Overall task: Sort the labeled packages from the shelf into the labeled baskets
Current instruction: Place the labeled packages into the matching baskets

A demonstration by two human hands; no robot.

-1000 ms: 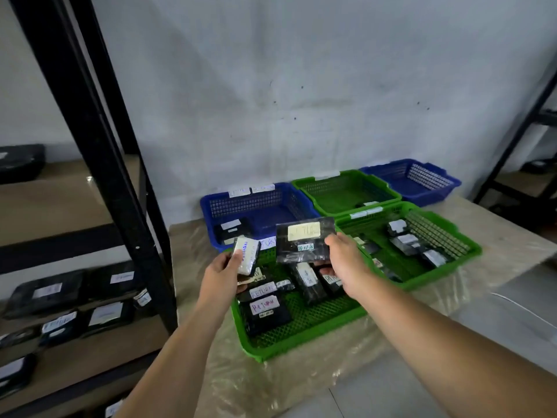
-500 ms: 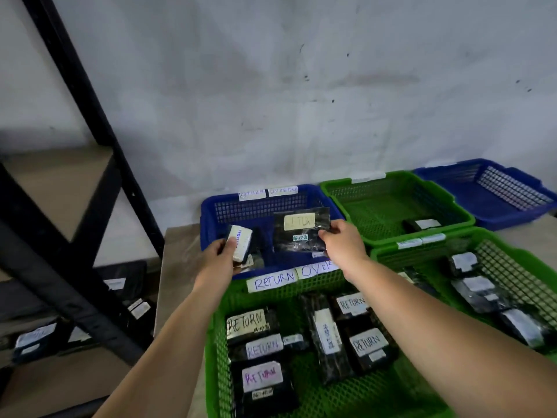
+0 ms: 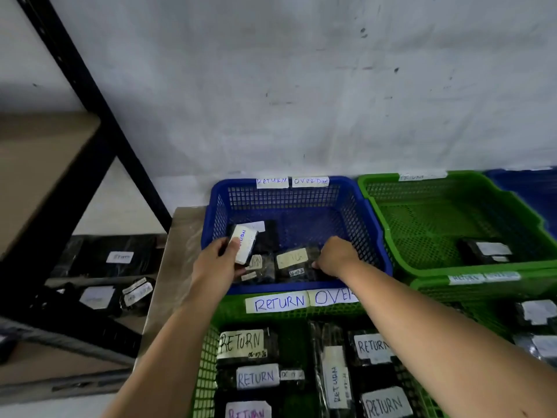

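My left hand grips a small black package with a white label over the left side of the blue basket tagged RETURN OVERDUE. My right hand reaches into the same basket and pinches the right edge of a black package with a yellow label, which lies low on the basket floor. Other black packages lie in the basket under and behind my left hand. The near green basket holds several packages labelled RETURN.
A green basket to the right holds one labelled package; another green basket sits in front of it. The black shelf frame stands at left, with labelled packages on its lower board. A wall rises behind.
Both hands moved forward and down into the blue basket. The yellow-labelled package went from held in the air to low on the basket floor. The view came closer.
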